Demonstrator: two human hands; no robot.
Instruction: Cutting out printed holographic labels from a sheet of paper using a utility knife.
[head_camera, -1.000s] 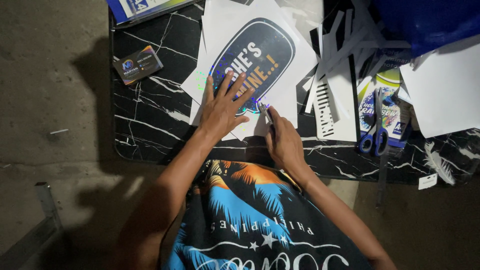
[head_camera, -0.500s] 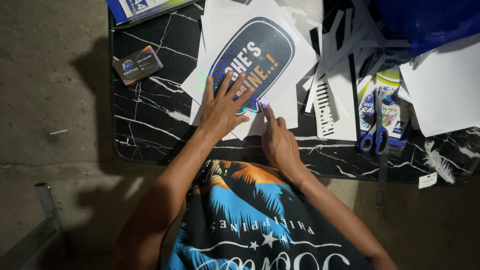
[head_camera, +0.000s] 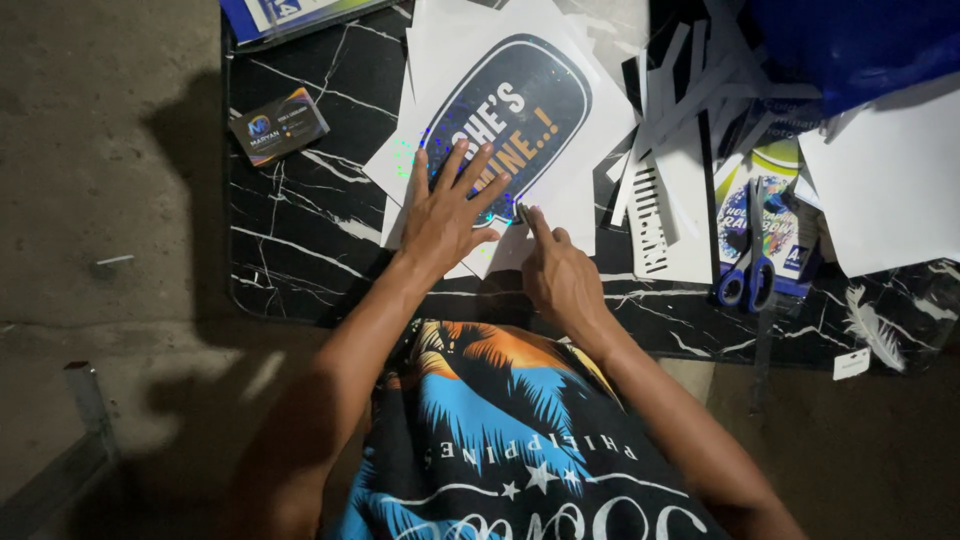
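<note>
My left hand (head_camera: 445, 215) lies flat, fingers spread, pinning the sticker sheet (head_camera: 520, 120); my right hand (head_camera: 560, 275), loosely curled, picks its near edge with one fingertip – slow, no tearing

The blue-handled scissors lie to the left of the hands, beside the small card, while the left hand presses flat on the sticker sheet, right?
Not quite. The head view shows the scissors lying right of the hands; the left hand does press flat on the sticker sheet.
</note>
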